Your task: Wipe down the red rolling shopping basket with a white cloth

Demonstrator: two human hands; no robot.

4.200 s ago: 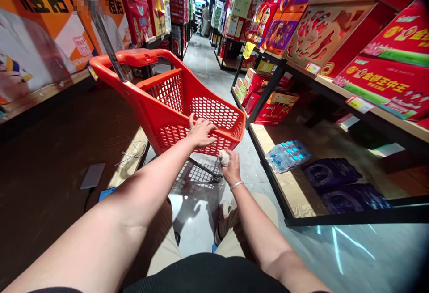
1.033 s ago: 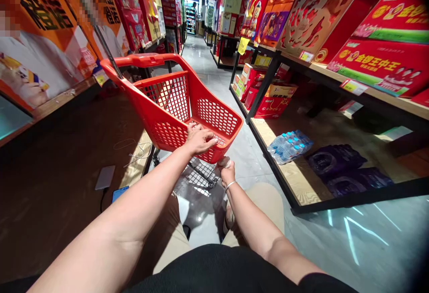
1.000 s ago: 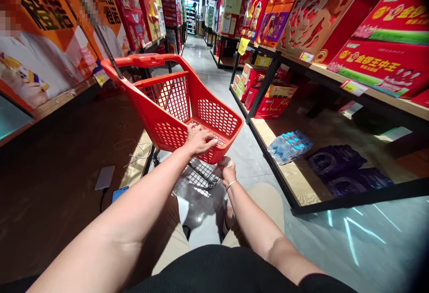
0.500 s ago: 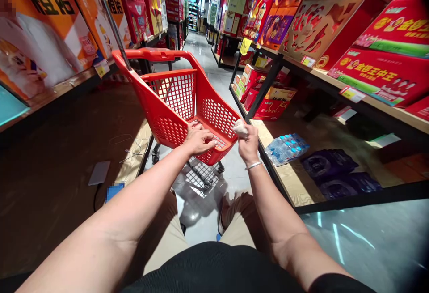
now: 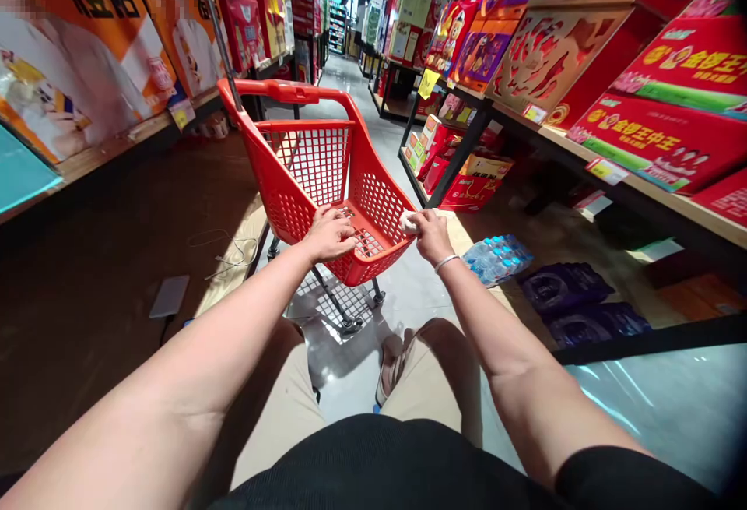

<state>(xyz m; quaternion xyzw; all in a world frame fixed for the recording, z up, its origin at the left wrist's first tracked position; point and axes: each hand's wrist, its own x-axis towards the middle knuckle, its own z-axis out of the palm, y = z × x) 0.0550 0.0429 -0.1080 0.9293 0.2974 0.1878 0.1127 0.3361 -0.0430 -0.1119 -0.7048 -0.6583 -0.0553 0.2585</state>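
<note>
A red shopping cart [image 5: 373,222] with a lattice basket stands in front of me, its handle on the far side. My left hand [image 5: 330,234] rests on the near left rim of the basket, fingers spread over the edge. In my right hand [image 5: 433,237] is a crumpled white cloth [image 5: 408,221], pressed against the right rim near the front corner. A pale bracelet circles my right wrist. Nothing shows inside the basket.
Shelves with orange boxes [image 5: 117,35] line the left, above a white device [image 5: 170,297] and a cable. On the right are red boxes [image 5: 659,136], bottled water [image 5: 499,258] and purple packs [image 5: 566,288]. An aisle runs ahead; a metal pole [image 5: 219,27] rises by the cart handle.
The cart's handle end has shifted right in view. My left hand has moved left along with the rim, and my right hand has moved slightly, still with the cloth.
</note>
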